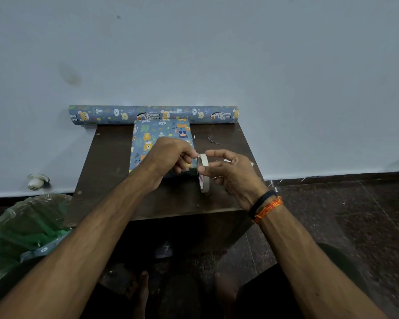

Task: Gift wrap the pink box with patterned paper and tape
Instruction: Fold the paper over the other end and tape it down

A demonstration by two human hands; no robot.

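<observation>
The box (158, 143) lies flat toward the far middle of the dark wooden surface (106, 157), its visible faces already covered in blue animal-print paper; no pink shows. It looks stiff and light, with a slick printed skin, so it is best held by pressing down on the top or gripping the 2 long edges, not by pinching the folded paper. Just beside its near right corner, the tape roll (203, 172) stands on edge. The right hand (234, 174) has its grip around the roll, thumb and fingers on the rim. The left hand (171, 157) pinches at the roll's top, probably picking up the loose tape end. The tape is thin and sticky and likely to curl onto itself. The paper roll (115, 114) lies along the wall behind.
</observation>
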